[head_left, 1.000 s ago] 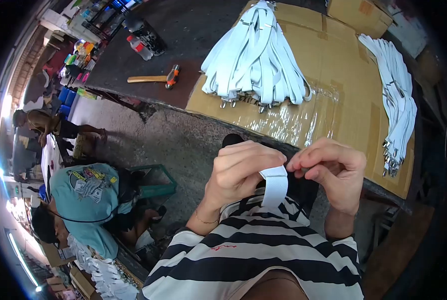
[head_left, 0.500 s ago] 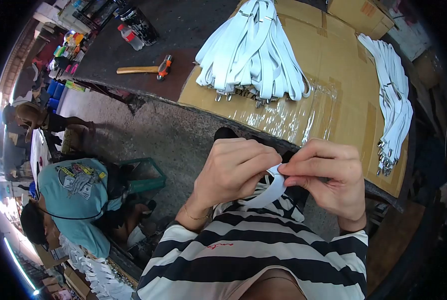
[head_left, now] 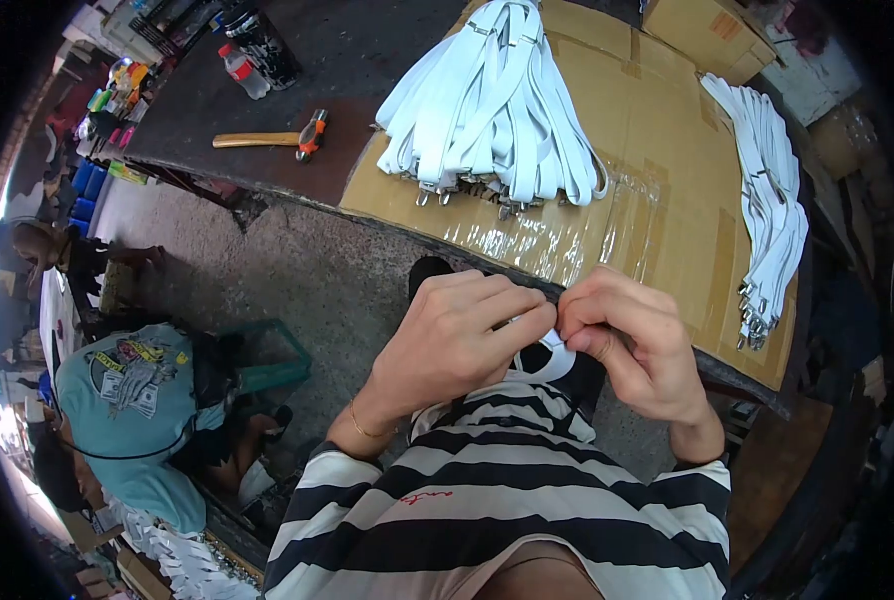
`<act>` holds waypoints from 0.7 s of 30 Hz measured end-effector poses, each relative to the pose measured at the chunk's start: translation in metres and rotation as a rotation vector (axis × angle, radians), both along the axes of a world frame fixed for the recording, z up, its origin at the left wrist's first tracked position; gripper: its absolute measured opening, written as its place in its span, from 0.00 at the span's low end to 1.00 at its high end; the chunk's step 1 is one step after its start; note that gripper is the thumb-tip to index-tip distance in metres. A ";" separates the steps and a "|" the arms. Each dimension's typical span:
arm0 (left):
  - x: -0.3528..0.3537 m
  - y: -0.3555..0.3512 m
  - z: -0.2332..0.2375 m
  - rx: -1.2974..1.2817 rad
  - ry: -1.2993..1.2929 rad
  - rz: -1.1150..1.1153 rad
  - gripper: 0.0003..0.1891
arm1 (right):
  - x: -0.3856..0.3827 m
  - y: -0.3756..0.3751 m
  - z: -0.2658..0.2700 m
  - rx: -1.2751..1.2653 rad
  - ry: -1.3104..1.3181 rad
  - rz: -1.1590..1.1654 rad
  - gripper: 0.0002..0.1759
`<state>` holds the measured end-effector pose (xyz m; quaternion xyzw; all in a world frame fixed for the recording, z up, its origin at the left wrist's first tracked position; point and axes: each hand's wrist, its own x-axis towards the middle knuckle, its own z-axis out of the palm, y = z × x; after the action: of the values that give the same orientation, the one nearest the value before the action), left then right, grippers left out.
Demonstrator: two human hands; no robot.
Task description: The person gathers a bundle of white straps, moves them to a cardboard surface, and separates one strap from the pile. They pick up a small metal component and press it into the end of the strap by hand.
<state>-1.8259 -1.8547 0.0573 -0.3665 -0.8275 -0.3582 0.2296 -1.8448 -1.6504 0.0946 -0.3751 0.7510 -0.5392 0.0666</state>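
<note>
A white strap [head_left: 549,366] hangs in a loop between my two hands, just above my lap. My left hand [head_left: 467,335] is closed, thumb and fingers pinching the strap near its end. My right hand [head_left: 632,335] pinches the same strap from the other side, its fingertips touching those of the left. The exact spot where the fingers meet is partly hidden. On the table beyond lies a large bundle of white straps [head_left: 492,110] with metal clips at the near ends. A narrower bundle of white straps [head_left: 762,190] lies at the right.
Flattened cardboard [head_left: 667,240] covers the table part nearest me. A hammer [head_left: 267,140], a bottle with a red cap [head_left: 244,72] and a dark tumbler [head_left: 262,48] stand or lie farther left. A cardboard box [head_left: 707,38] sits behind. A person in a teal shirt [head_left: 127,420] sits at lower left.
The strap's loop has drawn in closer under my fingers, and less of it shows. My right hand has curled more and moved slightly left; the whole view has shifted a little.
</note>
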 end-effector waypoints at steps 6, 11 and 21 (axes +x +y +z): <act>-0.001 0.002 -0.009 0.098 -0.101 -0.061 0.13 | -0.001 0.009 -0.014 -0.198 -0.514 0.075 0.02; -0.003 0.002 -0.009 0.211 -0.129 -0.103 0.11 | 0.003 0.017 -0.010 -0.370 -0.579 0.018 0.05; -0.004 0.006 -0.004 0.145 -0.104 -0.138 0.13 | 0.002 0.014 0.000 -0.145 -0.226 0.013 0.13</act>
<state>-1.8297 -1.8489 0.0528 -0.3859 -0.7831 -0.4505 0.1869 -1.8423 -1.6368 0.0947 -0.3208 0.6952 -0.6306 0.1271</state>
